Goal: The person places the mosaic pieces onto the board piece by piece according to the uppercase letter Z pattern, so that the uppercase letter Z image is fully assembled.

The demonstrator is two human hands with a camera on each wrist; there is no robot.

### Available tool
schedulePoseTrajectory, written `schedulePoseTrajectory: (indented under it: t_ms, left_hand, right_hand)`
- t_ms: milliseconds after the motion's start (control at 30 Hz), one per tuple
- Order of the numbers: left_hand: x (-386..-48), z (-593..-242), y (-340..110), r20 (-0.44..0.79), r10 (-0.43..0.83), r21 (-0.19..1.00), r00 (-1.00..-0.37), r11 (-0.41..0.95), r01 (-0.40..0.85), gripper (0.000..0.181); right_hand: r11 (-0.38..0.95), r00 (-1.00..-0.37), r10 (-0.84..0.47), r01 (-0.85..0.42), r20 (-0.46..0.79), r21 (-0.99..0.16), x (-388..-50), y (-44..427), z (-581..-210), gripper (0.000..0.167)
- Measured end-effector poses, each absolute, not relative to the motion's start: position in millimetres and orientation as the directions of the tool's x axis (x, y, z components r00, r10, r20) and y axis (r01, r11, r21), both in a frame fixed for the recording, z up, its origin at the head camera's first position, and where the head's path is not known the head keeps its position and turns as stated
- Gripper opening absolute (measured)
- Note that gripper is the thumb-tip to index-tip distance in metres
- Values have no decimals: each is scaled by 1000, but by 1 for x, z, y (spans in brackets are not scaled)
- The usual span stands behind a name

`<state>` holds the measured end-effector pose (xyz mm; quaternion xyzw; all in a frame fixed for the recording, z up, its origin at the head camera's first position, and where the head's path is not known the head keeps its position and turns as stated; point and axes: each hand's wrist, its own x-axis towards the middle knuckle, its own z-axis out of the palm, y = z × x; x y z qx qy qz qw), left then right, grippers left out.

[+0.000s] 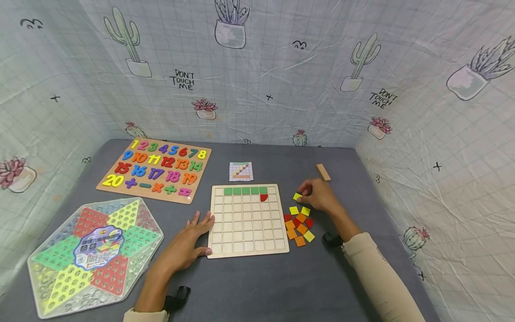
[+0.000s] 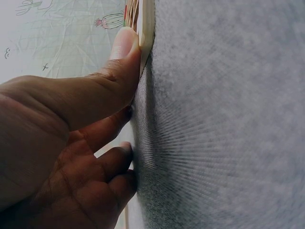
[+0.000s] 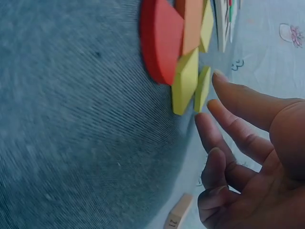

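A wooden grid board (image 1: pixel 249 232) bears several green squares (image 1: pixel 246 191) along its top row and a red quarter-circle piece (image 1: pixel 263 197) just below. My left hand (image 1: pixel 186 243) rests at the board's left side, fingers spread. Its thumb (image 2: pixel 125 45) touches the board's edge. Right of the board, my right hand (image 1: pixel 318 195) has thumb and index finger at the edges of a yellow tile (image 1: pixel 297 197), seemingly pinching it; whether it is lifted I cannot tell. Beside that hand lie loose yellow tiles (image 3: pixel 186 82), orange tiles (image 1: pixel 300 241) and red rounded pieces (image 3: pixel 163 42).
Behind the board lies a small pattern card (image 1: pixel 241 171). A wooden block (image 1: pixel 323 172) sits beyond my right hand. To the left are a number puzzle board (image 1: pixel 153 176) and a hexagonal checkers board (image 1: pixel 96 248). Printed cloth (image 1: pixel 257 120) hangs around the grey tabletop (image 1: pixel 249 290).
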<state>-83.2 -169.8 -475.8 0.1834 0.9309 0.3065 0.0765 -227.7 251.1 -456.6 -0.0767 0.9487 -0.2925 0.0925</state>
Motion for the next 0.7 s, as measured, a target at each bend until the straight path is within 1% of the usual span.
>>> schedulePoseTrajectory:
  t_ms: [100, 200, 500, 700]
  left_hand:
    - [-83, -476, -170, -29, 389, 599, -921, 744, 295, 89]
    - [-83, -475, -171, -28, 391, 602, -920, 742, 297, 89]
    - [-83, -474, -170, -30, 389, 601, -921, 743, 294, 89]
    - [-82, -472, -169, -34, 387, 604, -921, 742, 290, 89]
  right_hand:
    - [831, -967, -204, -90, -151, -549, -228, 249, -460, 20]
    - [827, -965, -212, -94, -153, -554, -229, 246, -462, 20]
    - [800, -956, -275, -168, -104, -576, -230, 234, -459, 18]
    - [784, -955, -285, -179, -88, -595, -226, 221, -455, 12]
